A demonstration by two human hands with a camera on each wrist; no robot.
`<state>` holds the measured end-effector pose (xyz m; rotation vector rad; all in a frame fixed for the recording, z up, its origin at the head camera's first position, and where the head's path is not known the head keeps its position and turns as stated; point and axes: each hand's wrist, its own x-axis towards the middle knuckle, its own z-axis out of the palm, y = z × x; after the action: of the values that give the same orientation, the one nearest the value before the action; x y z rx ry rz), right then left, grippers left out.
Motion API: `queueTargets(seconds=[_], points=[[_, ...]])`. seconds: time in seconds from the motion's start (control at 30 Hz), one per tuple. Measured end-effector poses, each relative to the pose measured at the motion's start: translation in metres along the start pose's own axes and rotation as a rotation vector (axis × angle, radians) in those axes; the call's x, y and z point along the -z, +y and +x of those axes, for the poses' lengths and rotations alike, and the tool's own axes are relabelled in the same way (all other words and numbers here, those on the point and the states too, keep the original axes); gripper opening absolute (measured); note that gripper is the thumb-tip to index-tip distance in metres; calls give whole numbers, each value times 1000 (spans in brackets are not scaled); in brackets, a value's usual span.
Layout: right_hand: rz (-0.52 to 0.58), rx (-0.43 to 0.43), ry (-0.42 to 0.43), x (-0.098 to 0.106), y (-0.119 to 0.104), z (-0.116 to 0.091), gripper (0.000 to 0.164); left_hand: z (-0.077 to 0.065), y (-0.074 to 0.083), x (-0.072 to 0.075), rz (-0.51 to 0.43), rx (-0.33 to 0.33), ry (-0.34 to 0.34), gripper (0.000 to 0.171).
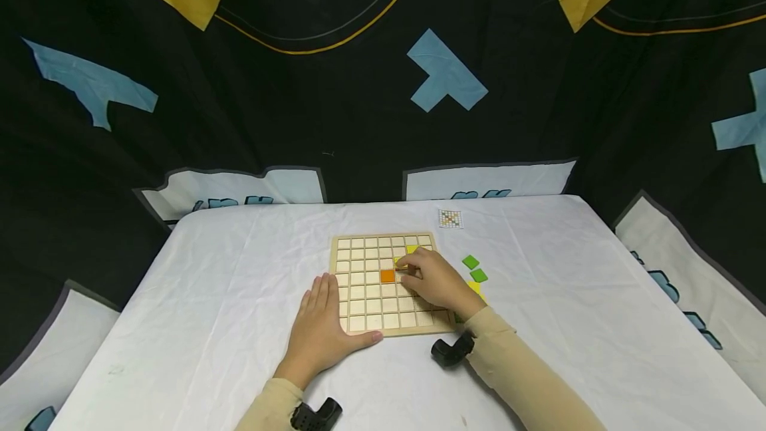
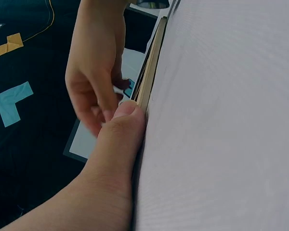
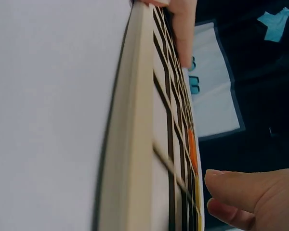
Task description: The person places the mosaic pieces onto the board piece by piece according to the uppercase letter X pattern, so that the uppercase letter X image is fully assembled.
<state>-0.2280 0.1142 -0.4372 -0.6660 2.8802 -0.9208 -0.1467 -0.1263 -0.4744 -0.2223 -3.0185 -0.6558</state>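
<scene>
A square wooden grid board (image 1: 374, 290) lies on the white cloth. My left hand (image 1: 323, 324) is spread at its near left corner, fingers straight along the left edge and thumb tip at the front edge. My right hand (image 1: 439, 279) is over the board's right part, thumb and forefinger bent towards each other beside an orange tile (image 1: 387, 276). Two yellow tiles (image 1: 412, 249) lie on the squares by its fingertips. In the right wrist view the thumb (image 3: 231, 185) is just off the board; I cannot tell whether a tile is between the fingers.
Right of the board lie loose green tiles (image 1: 471, 262) and a yellow tile (image 1: 475, 287), partly behind the right hand. A small printed pattern card (image 1: 451, 219) lies behind the board. A black patterned curtain (image 1: 359, 118) hangs behind the table.
</scene>
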Motion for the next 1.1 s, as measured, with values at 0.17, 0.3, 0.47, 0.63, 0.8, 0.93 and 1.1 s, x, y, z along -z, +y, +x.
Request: queueTargets(seconds=[0.17, 0.3, 0.47, 0.63, 0.8, 0.93, 1.1], points=[[-1, -57, -8, 16, 15, -12, 24, 0, 0, -1, -8, 1, 5, 144], [-32, -112, -26, 31, 28, -23, 24, 0, 0, -1, -11, 2, 5, 144], [-82, -156, -44, 46, 47, -36, 25, 0, -1, -1, -8, -2, 3, 144], [-101, -197, -61, 57, 64, -46, 26, 0, 0, -1, -8, -3, 4, 145], [-94, -204, -78, 61, 75, -53, 25, 0, 1, 0, -11, -5, 16, 144], [-86, -207, -71, 62, 80, -58, 24, 0, 1, 0, -13, -10, 32, 143], [-60, -210, -52, 62, 82, -61, 16, -1, 0, 0, -5, -8, 21, 145]])
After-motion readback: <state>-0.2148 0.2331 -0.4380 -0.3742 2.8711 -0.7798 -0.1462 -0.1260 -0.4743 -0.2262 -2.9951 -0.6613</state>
